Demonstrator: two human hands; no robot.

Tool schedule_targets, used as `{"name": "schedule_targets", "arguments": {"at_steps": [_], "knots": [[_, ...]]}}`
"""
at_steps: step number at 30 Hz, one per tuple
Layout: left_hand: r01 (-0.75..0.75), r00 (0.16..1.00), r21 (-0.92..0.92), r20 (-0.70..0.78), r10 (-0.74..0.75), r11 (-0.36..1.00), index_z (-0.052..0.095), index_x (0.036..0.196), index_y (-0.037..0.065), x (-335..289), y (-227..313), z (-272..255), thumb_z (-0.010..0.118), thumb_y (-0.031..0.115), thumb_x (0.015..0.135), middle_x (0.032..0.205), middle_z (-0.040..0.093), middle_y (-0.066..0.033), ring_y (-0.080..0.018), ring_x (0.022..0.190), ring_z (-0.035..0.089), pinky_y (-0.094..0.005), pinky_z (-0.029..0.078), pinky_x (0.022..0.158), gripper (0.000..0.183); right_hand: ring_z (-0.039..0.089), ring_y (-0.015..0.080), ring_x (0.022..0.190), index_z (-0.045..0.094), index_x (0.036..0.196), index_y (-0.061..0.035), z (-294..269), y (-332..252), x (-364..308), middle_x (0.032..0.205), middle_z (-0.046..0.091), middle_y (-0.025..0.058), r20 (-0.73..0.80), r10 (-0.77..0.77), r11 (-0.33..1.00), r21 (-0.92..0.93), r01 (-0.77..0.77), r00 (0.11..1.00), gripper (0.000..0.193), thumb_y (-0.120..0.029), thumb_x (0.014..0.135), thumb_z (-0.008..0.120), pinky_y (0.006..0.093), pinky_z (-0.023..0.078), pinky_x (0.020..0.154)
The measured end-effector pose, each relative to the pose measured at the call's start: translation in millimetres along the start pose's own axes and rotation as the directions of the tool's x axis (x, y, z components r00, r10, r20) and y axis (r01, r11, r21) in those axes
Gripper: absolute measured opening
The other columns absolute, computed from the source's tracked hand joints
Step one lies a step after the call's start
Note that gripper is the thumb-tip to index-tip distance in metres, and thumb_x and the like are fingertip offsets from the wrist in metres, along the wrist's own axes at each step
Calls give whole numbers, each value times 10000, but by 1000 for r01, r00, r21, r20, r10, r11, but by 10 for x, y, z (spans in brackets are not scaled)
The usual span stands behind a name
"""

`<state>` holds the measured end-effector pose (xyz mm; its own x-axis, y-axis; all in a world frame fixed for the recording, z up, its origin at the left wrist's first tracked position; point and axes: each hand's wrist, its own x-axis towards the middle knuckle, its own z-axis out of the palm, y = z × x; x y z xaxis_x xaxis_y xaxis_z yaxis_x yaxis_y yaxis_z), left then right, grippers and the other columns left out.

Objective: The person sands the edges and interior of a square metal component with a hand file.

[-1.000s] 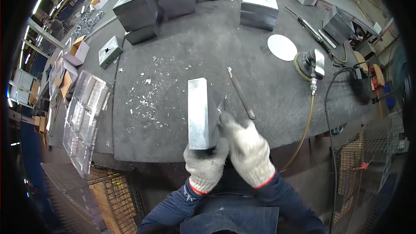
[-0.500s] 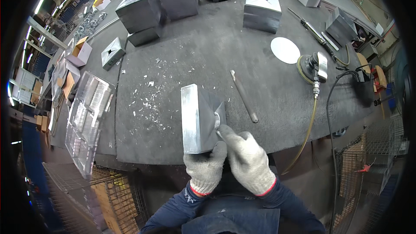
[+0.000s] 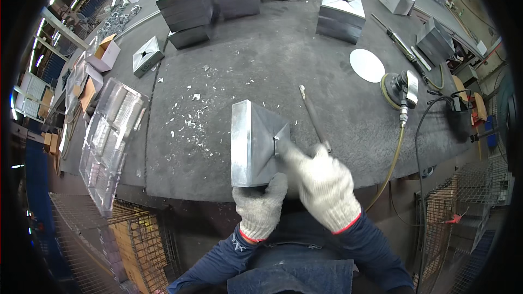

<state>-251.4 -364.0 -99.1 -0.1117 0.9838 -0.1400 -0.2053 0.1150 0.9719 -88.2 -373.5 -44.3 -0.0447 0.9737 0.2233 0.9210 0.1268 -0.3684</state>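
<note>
My left hand point(image 3: 259, 207), in a pale knit glove with a red cuff, grips the lower end of a metal box point(image 3: 260, 147). The box is tilted, so its sloped face with a central opening is turned rightward. My gloved right hand point(image 3: 328, 188) is at that opening, its forefinger reaching toward the rim and smeared by motion. Whether it touches the rim or pinches something small, I cannot make out. Just beyond the right hand, a slim grey bar-like tool point(image 3: 314, 115) lies on the dark worktable point(image 3: 261, 59). Pale shavings point(image 3: 190, 122) are scattered left of the box.
Similar metal boxes stand at the back left point(image 3: 185, 2) and back right point(image 3: 341, 16). On the right are a white disc point(image 3: 366, 65), an air sander point(image 3: 402, 88) and its yellow hose point(image 3: 393, 160). A clear plastic organizer case point(image 3: 113, 144) leans at the left edge.
My right hand has shifted right and its forefinger has moved at the opening, now blurred. The box has turned slightly in my left hand. The whole view has shifted a little.
</note>
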Motion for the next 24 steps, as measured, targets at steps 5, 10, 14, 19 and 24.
{"name": "schedule_targets", "arguments": {"at_steps": [5,10,14,19,24], "knots": [[48,999,26,-3,-48,999,626,1484,-76,33,142,36,957,62,916,1368,741,-182,-240,1178,761,-393,670,990,671,759,326,725,575,1702,-294,-30,145,200,966,665,159,42,-117,991,-62,120,992,721,-96,1020,705,463,654,640],[15,1000,39,25,-16,999,634,1477,-74,45,138,-4,935,49,922,1348,748,-182,-231,1147,767,-385,670,976,644,775,329,728,630,1610,-219,-424,31,70,924,665,157,214,-166,980,-75,185,963,613,-116,1012,717,459,650,614],[27,1000,6,-11,-27,1000,636,1461,-67,46,106,-1,935,48,924,1353,744,-189,-235,1135,770,-385,676,949,625,763,359,772,662,1604,-242,-282,135,304,951,648,176,38,-75,988,-129,80,996,648,-75,984,750,494,632,645],[37,999,-3,-32,-38,999,639,1410,-56,27,126,7,939,46,921,1286,770,-179,-230,1080,783,-379,679,894,584,785,303,744,701,1477,-168,-158,86,299,914,689,139,67,-213,971,-92,219,975,413,-176,1064,699,433,652,619],[-17,998,167,-61,28,986,646,1390,-54,29,120,-14,951,63,915,1222,792,-161,-227,1023,791,-379,678,873,576,775,313,748,707,1514,-180,-139,94,362,901,669,132,-14,-253,964,-93,251,967,488,-160,1027,732,447,644,620]]}}
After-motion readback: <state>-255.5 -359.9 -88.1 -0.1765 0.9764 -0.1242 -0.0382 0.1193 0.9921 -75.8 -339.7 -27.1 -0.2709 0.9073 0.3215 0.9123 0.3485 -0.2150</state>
